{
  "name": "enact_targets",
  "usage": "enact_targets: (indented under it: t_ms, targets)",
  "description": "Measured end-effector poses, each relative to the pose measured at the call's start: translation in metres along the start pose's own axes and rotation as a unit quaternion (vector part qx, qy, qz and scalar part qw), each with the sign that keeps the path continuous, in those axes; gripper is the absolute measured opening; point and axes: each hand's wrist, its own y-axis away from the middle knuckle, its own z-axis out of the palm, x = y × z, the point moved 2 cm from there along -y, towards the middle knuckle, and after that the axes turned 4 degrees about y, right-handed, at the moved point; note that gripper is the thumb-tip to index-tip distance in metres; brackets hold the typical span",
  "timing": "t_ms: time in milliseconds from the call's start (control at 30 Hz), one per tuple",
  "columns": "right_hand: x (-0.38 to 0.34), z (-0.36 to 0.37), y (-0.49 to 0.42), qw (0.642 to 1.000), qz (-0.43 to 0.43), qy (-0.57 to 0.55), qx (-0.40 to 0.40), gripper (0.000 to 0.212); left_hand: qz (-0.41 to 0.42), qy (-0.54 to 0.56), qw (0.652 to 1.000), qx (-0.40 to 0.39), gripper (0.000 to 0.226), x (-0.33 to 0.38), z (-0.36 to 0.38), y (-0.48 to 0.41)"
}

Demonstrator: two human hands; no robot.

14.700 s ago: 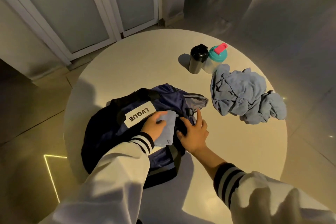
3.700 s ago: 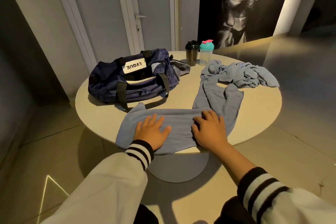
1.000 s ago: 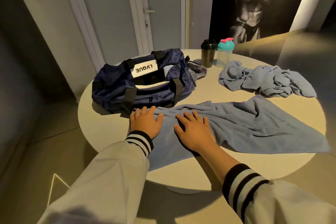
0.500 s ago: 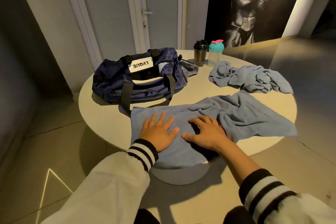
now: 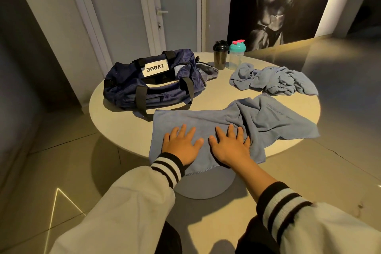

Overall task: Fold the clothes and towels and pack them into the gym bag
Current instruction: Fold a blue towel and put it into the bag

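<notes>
While hands (image 5: 182,146) press towel (image 5: 206,118), bag (image 5: 123,88) labelled LVQUE

Your reference is the navy gym bag (image 5: 152,86): black straps, white LVQUE label, top zip gaping open. In front of the bag, nearer you, find the blue towel (image 5: 206,121), laid flat at its left half and rumpled at its right (faint lettering shows there). To the bag's right, apart from it, lies a crumpled heap of blue clothes (image 5: 274,82).
</notes>
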Motion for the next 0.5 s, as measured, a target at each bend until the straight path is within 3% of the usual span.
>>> enact_targets:
  t_ms: [100,233,333,500]
  targets:
    - [0.004,-0.003,-0.002,0.999,-0.043,-0.007,0.032,0.061,0.022,-0.008,1.000,0.004,0.070,-0.018,-0.002,-0.007]
    - [0.019,-0.019,0.002,0.973,-0.089,0.017,0.213,0.047,-0.008,-0.024,1.000,0.005,0.066,-0.045,-0.016,-0.023]
    - [0.029,-0.015,0.002,0.982,-0.048,0.026,0.179,0.042,-0.052,-0.026,0.998,0.025,0.057,-0.033,-0.020,-0.024]
    - [0.032,-0.010,-0.003,0.987,-0.077,-0.015,0.139,0.041,0.076,0.056,0.994,0.048,0.054,0.053,-0.001,-0.010]
